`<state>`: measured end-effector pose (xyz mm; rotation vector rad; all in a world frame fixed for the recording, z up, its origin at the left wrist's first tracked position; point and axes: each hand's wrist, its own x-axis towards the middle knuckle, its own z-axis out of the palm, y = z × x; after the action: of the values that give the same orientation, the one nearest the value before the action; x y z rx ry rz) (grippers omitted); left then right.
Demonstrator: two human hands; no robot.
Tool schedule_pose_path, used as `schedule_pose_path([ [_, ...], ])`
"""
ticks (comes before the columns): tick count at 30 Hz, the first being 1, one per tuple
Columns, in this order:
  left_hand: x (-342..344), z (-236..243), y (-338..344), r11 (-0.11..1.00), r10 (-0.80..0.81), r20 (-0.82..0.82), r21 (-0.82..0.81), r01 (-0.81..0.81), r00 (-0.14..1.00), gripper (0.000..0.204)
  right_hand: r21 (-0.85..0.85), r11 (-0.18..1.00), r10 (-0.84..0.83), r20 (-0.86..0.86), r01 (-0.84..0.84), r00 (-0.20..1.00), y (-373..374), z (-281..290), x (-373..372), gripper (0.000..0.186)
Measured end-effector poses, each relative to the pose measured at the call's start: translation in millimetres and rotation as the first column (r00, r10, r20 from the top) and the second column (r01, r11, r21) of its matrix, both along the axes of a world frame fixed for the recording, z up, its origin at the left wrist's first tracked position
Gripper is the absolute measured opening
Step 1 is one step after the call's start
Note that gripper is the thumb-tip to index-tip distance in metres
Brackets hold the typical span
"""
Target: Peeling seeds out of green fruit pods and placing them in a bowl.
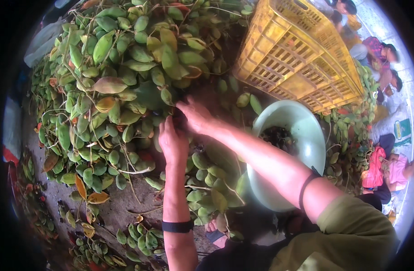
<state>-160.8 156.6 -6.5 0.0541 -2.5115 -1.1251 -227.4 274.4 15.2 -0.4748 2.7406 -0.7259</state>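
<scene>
I see the left hand (173, 141) raised nearly straight up from the lower edge, while the right hand (195, 116) reaches in slantwise from the lower right, elbow bent. Their fingertips meet at a small dark thing (179, 121). Both sets of fingers are curled inward, but I cannot tell how far each is open or which of them grips. Shadow and the knuckles hide most of that thing, so I can't make out what it is.

Left of and beyond the fingers rises a heap of green pods (109, 86) with stems; some overhang the fingertips. To their right sits a pale green basin (312, 135), partly covered by the right forearm, with dark bits inside. Farther right and beyond stands a tilted yellow crate (302, 86). Brown ground (121, 207) shows nearer than the fingers; far right, people (374, 47) are cut off by the dark rim.
</scene>
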Motion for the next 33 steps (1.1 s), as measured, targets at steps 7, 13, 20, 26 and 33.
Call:
schedule_pose_path([
  [7,-7.8,4.5,3.4,0.998,-0.007,0.113,-0.066,0.015,0.994,0.033,-0.058,0.997,-0.061,-0.123,0.054,0.991,4.5,-14.4,13.0,0.046],
  [13,25.0,-16.1,10.9,0.985,-0.127,0.046,0.123,0.120,0.991,0.019,-0.194,0.972,-0.135,-0.013,0.130,0.991,24.2,-19.1,16.0,0.035],
  [20,46.2,16.9,16.3,0.999,0.003,0.093,0.033,-0.006,0.996,0.026,-0.757,0.522,-0.050,0.431,0.392,0.901,81.8,96.0,14.2,0.023],
  [26,9.7,13.8,12.1,0.957,0.047,0.036,-0.289,-0.034,0.998,0.021,-0.762,0.648,-0.370,-0.288,0.023,0.883,152.3,253.9,-20.1,0.028],
  [33,-20.6,10.8,15.6,0.876,-0.137,0.223,-0.427,0.223,0.965,0.008,-0.007,0.985,-0.082,-0.900,0.174,0.427,220.2,275.0,-75.9,0.022],
])
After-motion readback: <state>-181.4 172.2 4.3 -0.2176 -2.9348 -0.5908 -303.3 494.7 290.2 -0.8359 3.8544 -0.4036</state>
